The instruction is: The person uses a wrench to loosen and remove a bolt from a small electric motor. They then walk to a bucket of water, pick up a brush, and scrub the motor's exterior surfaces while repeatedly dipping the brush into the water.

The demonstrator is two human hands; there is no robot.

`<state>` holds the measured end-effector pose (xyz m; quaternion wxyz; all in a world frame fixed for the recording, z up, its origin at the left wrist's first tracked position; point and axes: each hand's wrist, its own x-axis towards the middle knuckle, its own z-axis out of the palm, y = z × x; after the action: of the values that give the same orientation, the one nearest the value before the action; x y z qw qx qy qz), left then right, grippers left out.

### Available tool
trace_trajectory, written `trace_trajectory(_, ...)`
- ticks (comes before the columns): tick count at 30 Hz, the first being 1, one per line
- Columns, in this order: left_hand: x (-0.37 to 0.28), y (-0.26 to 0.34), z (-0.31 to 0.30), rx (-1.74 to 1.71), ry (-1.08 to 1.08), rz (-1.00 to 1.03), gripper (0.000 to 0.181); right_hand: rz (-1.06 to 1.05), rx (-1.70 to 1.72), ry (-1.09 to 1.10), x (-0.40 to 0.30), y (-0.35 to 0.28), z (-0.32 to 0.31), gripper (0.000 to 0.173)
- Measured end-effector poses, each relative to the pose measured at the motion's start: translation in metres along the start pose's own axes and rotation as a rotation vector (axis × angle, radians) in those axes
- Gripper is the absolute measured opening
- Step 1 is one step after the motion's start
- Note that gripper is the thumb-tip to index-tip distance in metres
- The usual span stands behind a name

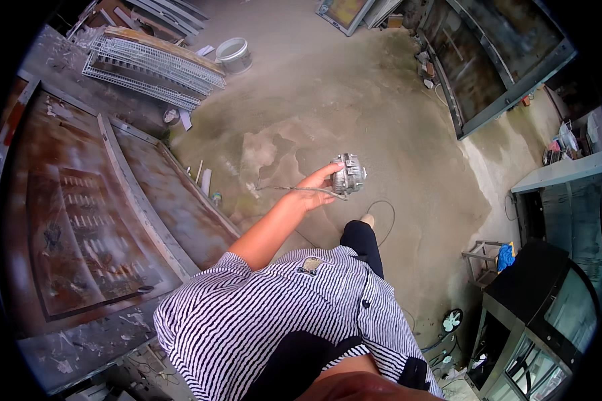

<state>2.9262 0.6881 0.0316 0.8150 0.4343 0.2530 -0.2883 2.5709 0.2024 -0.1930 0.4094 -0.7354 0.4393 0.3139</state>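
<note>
My left hand [315, 186] is held out over the concrete floor, gripping a small metal-cased electric motor [350, 175]. The thumb lies over the casing's near side while the fingers curl beneath it. From the motor's underside a thin grey cable [301, 189] runs back across the wrist, with its end out to the left. A short shaft stub seems to show on the side facing away from the palm. My right hand is out of view. Below the motor, one foot [367, 220] in a dark trouser leg stands on the floor, beside a looped dark cable [393, 215].
A large stained metal cabinet [145, 195] lies along the left. White wire racks [150, 67] and a white bucket [233, 55] are beyond it. A metal frame [511, 100] leans at far right. Nearer right are a stool frame [481, 258], a glass-fronted cabinet [527, 321] and a small fan [451, 321].
</note>
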Motion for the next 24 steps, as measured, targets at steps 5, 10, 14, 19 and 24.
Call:
trace_trajectory(5,0.048,0.039,-0.034,-0.246,0.321,0.021,0.068,-0.043,-0.401,-0.055,0.108,-0.109,-0.069,0.041)
trace_trajectory(10,0.077,0.086,-0.053,-0.48,0.57,0.124,0.077,-0.297,-0.865,0.173,0.304,-0.381,-0.169,0.04)
trace_trajectory(14,0.089,0.141,-0.057,-0.663,0.736,0.321,0.079,-0.617,-0.83,0.527,0.43,-0.727,-0.151,0.039)
trace_trajectory(19,0.132,0.204,-0.065,-0.838,0.86,0.373,0.076,-1.157,-0.08,0.24,0.349,-1.114,0.053,0.037)
trace_trajectory(24,0.188,0.286,-0.106,-0.928,0.954,0.3,0.067,-1.407,-0.116,-0.555,0.212,-1.215,0.264,0.035)
